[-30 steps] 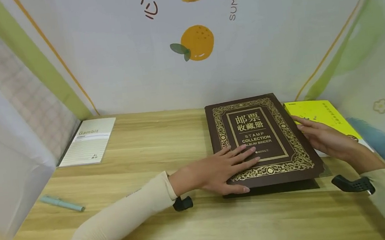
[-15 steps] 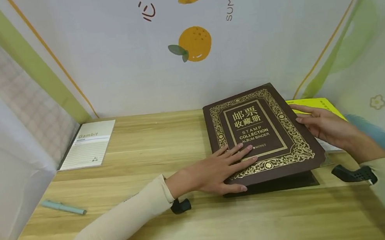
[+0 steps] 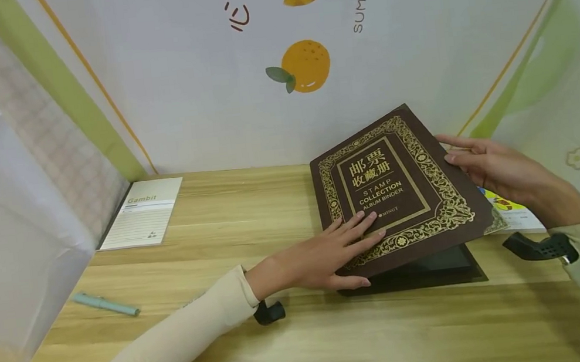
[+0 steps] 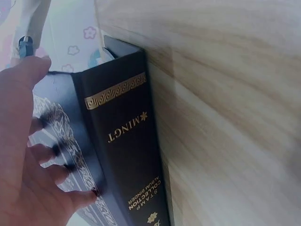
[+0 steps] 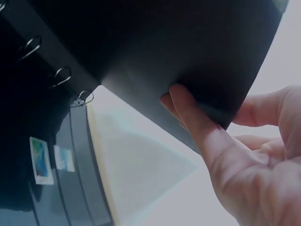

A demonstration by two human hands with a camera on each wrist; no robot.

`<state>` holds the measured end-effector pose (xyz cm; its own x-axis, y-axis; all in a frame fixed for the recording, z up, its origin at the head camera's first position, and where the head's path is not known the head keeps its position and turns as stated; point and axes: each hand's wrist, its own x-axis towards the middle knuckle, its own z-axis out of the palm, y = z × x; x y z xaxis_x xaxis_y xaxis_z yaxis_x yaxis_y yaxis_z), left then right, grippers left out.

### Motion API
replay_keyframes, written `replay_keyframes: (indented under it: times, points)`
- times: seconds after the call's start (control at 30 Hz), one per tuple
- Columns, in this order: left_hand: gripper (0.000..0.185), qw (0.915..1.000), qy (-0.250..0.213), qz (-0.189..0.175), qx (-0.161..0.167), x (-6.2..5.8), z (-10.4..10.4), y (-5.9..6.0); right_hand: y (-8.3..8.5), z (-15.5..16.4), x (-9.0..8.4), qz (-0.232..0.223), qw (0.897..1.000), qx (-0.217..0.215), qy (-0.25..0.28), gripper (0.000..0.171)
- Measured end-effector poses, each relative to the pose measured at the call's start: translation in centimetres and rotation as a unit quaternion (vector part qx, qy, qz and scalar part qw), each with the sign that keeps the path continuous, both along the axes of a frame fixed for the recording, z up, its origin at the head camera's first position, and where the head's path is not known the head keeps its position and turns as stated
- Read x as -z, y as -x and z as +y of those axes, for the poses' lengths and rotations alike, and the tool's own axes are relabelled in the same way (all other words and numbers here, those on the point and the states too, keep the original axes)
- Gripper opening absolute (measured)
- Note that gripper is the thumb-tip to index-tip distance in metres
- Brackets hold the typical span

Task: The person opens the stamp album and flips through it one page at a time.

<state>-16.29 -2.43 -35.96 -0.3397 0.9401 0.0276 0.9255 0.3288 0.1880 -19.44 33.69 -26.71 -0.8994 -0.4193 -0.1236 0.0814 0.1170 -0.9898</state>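
Observation:
A dark brown stamp album (image 3: 382,174) with gold print is partly opened, its front cover raised on the right side. My left hand (image 3: 325,260) rests spread over the lower left of the cover, near the spine (image 4: 123,136) that shows in the left wrist view. At the cover's right edge, my right hand (image 3: 506,170) pinches it between thumb and fingers. Beneath, the right wrist view shows the cover's dark inside (image 5: 136,42), metal binder rings (image 5: 62,76) and a black page with small stamps (image 5: 41,160).
A yellow book (image 3: 513,207) lies to the right, mostly hidden by the album and my right hand. At the back left is a white notepad (image 3: 142,214) marked Gambit. A light teal pen (image 3: 105,303) lies nearer, on the wooden table (image 3: 307,344). A printed cloth (image 3: 197,108) hangs behind.
The cover's right side has risen further, lifted by my right hand, widening the gap below it. My left hand has stayed on the cover's lower left.

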Motion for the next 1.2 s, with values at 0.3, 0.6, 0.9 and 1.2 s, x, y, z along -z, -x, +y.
replay_keyframes:
  times: [0.3, 0.6, 0.9, 1.2]
  points:
    - [0.085, 0.9999, -0.012, -0.004, -0.001, -0.5, -1.3, -0.5, 0.4, -2.8, -2.6, 0.027, 0.991, 0.034, -0.129, 0.066]
    - [0.088, 0.9969, -0.078, -0.006, -0.001, -0.8, -2.6, -1.0, 0.7, -6.4, -6.1, 0.049, 0.974, -0.003, -0.221, 0.069]
    - [0.087, 0.9909, -0.134, 0.013, -0.003, 0.2, -3.7, -2.3, 0.2, -11.0, -8.2, 0.085, 0.964, -0.026, -0.252, 0.072]
    - [0.101, 0.9846, -0.146, -0.064, -0.073, 0.2, -5.3, -3.7, -0.4, -16.6, -10.4, 0.131, 0.949, -0.050, -0.282, 0.070]
